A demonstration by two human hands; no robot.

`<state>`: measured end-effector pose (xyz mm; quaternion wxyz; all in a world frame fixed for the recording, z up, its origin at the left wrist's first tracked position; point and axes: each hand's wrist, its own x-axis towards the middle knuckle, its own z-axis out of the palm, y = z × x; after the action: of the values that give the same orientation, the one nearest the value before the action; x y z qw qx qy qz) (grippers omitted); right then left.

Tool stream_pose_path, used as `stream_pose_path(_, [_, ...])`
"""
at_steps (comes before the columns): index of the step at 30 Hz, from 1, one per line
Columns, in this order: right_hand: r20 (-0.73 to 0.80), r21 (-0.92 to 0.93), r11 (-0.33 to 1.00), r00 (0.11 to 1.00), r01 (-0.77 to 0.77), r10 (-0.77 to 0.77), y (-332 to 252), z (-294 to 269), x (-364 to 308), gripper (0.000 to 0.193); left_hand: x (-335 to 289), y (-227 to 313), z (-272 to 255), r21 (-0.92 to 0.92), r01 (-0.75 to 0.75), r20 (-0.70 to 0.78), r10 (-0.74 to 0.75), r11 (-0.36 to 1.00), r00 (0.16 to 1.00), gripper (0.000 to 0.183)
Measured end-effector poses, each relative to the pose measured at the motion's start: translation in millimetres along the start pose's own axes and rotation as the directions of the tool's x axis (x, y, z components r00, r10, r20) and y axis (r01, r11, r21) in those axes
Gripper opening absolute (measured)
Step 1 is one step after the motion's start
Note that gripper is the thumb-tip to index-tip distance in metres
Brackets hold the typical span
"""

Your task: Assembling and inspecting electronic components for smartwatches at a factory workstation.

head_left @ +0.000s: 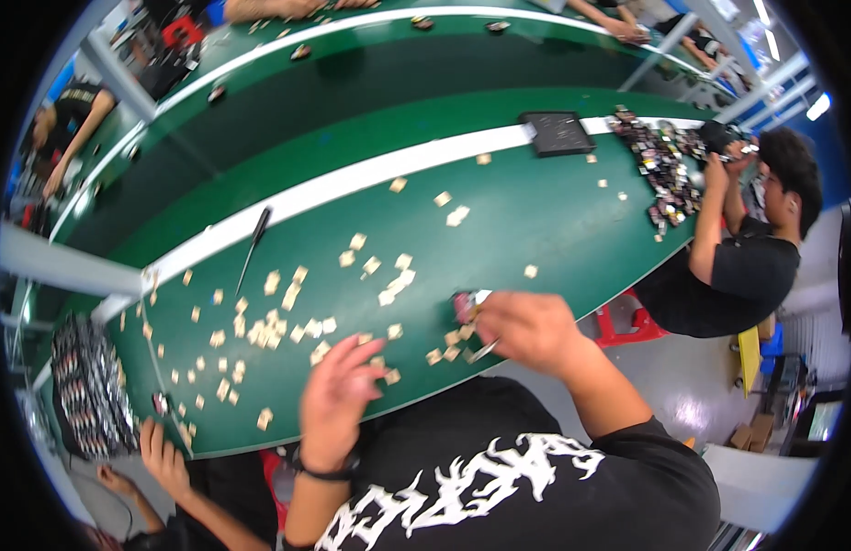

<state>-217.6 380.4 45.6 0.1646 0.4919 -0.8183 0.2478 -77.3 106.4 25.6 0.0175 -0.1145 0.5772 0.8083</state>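
1. Part [463, 308]: small, dark and pinkish, at the fingertips of the right hand [534, 335], over the middle of the worktop [545, 207], toward its near edge. Image of it is blurred.
2. Right hand: fingers bent together by the part. Whether they grip it or only touch it, I cannot tell.
3. Left hand [336, 397]: fingers spread and loosely curled above the near edge. I see nothing held in it.
4. Squares [269, 329]: pale, loose, many. Densest on the left half; several beside the right hand at the near edge; a few toward the far edge and right end.
5. Heap [662, 165]: dark parts, unsorted, at the far right corner. A co-worker [756, 275] sits there, hands raised.
6. Stack [90, 390]: dark pieces in close rows, by the left end. A single piece [161, 402] lies near the left edge, beside another worker's arm [205, 514].
7. Tray [557, 135] at the far edge; thin black tool [253, 243] slanting off that edge.
8. Progress, my judgement: mid-course. One part at hand, unfinished; the heap suggests much left. Finished count: not readable.
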Motion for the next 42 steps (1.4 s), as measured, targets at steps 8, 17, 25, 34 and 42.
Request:
stream_pose_path(8, [0.091, 0.356, 0.934, 0.995, 0.003, -0.038, -68.0, 34.3, 46.4, 0.017, 11.6, -5.9, -4.5, -0.183, 0.158, 0.151, -0.131, 0.97, 0.98, 0.042])
stream_pose_path(17, [0.376, 0.356, 0.729, 0.804, -0.584, 0.461, -87.3, 46.2, 41.6, 0.029, 6.5, -15.0, -14.1, -0.131, 0.036, -0.067, -0.045, 0.991, 0.997, 0.042])
stream_pose_path(25, [0.348, 0.225, 0.795, 0.809, -0.563, 0.474, -92.3, 64.8, 46.2, 0.022, 9.0, -20.9, -6.9, -0.115, 0.016, -0.155, -0.034, 0.993, 0.987, 0.043])
stream_pose_path(34, [0.307, 0.189, 0.877, 0.875, -0.442, 0.375, -98.0, 73.7, 44.4, 0.011, 5.2, -23.1, -9.7, 0.254, -0.055, -0.14, 0.092, 0.966, 0.986, 0.041])
stream_pose_path(42, [0.194, 0.291, 0.898, 0.939, -0.33, 0.283, -92.6, 83.6, 42.0, 0.011, 5.3, -20.6, -22.2, -0.044, 0.048, -0.082, -0.052, 0.998, 0.995, 0.041])
